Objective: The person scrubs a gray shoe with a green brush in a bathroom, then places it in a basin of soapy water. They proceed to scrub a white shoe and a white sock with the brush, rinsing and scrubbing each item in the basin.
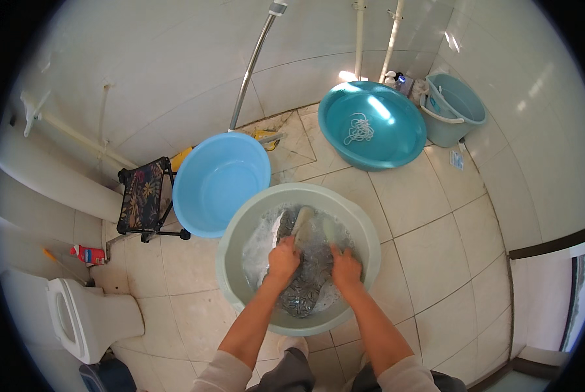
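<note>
A pale green basin (226, 255) of sudsy water stands on the floor before me. In it lies a dark grey shoe (301, 301), its patterned sole turned up, next to another dark, white-edged piece (285, 223) that looks like a second shoe. My left hand (283, 262) grips the shoe at the left, close by a beige, rounded piece (303, 220) that I cannot name. My right hand (346, 269) is at the basin's right side, fingertips in the water near a pale, blurred item (329, 229). Suds hide what those fingers hold.
A light blue basin (221, 183) adjoins the green one. Beyond stand a teal basin (390, 142) with white cord (359, 130) in it and a grey-green bucket (451, 112). At left are a folding stool (143, 201), a red bottle (90, 255) and a toilet (111, 313); a metal pole (253, 63) leans upright.
</note>
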A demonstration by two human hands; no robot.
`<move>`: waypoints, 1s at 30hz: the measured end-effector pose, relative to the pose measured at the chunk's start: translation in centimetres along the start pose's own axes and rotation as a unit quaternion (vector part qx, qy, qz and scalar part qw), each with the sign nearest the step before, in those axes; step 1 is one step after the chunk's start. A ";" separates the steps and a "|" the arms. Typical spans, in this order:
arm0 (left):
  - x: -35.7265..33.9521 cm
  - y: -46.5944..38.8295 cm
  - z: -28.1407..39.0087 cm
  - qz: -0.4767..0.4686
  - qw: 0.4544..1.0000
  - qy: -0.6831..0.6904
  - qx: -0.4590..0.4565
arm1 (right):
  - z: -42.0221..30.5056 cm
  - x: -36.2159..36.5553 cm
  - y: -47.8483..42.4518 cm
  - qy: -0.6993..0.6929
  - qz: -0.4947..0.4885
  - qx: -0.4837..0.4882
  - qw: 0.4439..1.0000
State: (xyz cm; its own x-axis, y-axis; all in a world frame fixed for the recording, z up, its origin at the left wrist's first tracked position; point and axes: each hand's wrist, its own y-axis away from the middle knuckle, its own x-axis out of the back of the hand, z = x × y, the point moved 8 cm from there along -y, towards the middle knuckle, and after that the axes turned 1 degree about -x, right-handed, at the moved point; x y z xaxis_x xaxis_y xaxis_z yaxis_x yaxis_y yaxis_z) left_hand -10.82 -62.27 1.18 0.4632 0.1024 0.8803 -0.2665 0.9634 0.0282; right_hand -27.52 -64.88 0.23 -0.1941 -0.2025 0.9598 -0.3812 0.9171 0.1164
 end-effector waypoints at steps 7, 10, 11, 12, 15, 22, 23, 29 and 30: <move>5.0 2.8 5.3 0.071 0.983 -0.008 -0.168 | -2.2 0.3 -2.7 -0.570 -0.036 -0.178 0.801; 4.2 4.2 6.1 0.020 0.972 0.006 -0.236 | -0.4 -2.4 -2.9 -0.694 -0.075 -0.330 0.635; 4.0 4.5 6.2 0.001 0.965 0.023 -0.261 | 0.8 -3.9 -3.5 -0.659 -0.073 -0.337 0.669; 4.3 4.5 4.6 0.018 0.979 0.017 -0.200 | 1.2 -3.5 -4.2 -0.611 -0.048 -0.300 0.731; 4.5 4.0 2.4 0.071 0.984 -0.056 -0.152 | -0.8 0.1 -4.3 -0.401 0.113 -0.060 0.907; -0.1 1.4 0.3 -0.019 0.991 -0.101 -0.088 | -5.8 -2.7 -3.5 -0.118 0.028 0.078 0.990; -1.2 1.3 -0.1 -0.026 0.988 -0.127 -0.087 | -6.1 -3.4 -4.1 -0.110 -0.009 0.061 0.992; -2.3 1.2 -1.0 -0.008 0.994 -0.015 -0.112 | -1.2 -7.5 -7.8 -0.247 -0.075 -0.091 0.962; -1.0 1.1 -1.2 -0.014 0.994 0.053 -0.099 | 0.4 -7.5 -8.1 -0.330 -0.026 -0.129 0.935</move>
State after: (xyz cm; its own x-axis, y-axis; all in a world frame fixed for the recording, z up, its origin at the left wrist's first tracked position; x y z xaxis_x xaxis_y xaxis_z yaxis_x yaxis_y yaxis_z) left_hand -10.58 -60.99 -0.18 0.5567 0.0892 0.8259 -0.0856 0.9951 -0.0497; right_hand -23.33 -70.89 -8.00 -0.7298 -0.3390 0.5938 -0.1913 0.9350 0.2986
